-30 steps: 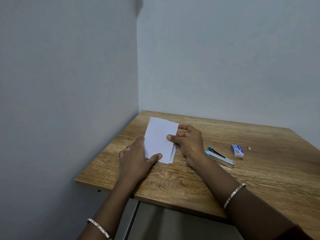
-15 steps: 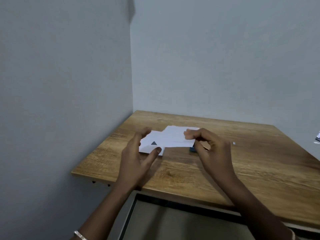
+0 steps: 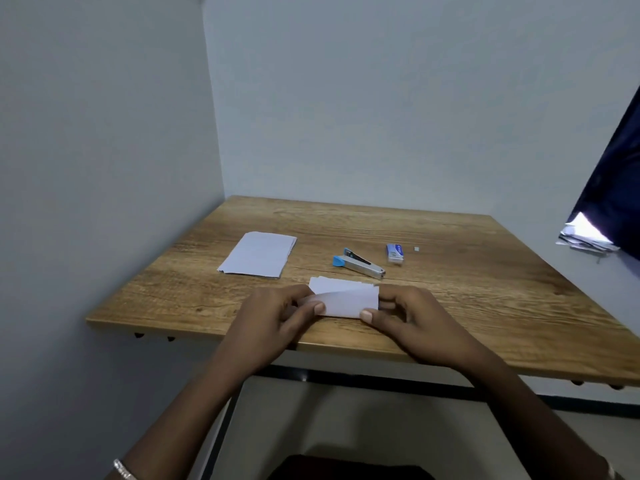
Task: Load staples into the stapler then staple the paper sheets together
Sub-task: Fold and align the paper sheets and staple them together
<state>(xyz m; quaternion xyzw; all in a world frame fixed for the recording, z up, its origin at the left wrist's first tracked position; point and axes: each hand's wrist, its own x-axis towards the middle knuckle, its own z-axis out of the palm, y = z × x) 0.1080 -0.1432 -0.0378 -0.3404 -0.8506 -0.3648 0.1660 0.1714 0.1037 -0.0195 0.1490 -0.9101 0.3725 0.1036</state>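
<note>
A few small white paper sheets (image 3: 346, 297) are held between my two hands just above the wooden table (image 3: 485, 289), near its front edge. My left hand (image 3: 277, 317) pinches their left end and my right hand (image 3: 412, 315) pinches their right end. The top sheet curls upward. Behind the sheets lies a silver stapler (image 3: 360, 264) with a blue end, closed and flat on the table. A small blue and white staple box (image 3: 394, 252) stands just right of it. A tiny white bit (image 3: 417, 249) lies beside the box.
A second stack of white paper (image 3: 258, 254) lies on the table's left half. Grey walls close in the table at the left and back. At the far right hang a dark cloth (image 3: 616, 188) and some crumpled papers (image 3: 585, 237).
Both hands have brought a few sheets from the left stack toward the front middle of the table, leaving the rest of the stack lying at the left. The view has also tilted downward.
</note>
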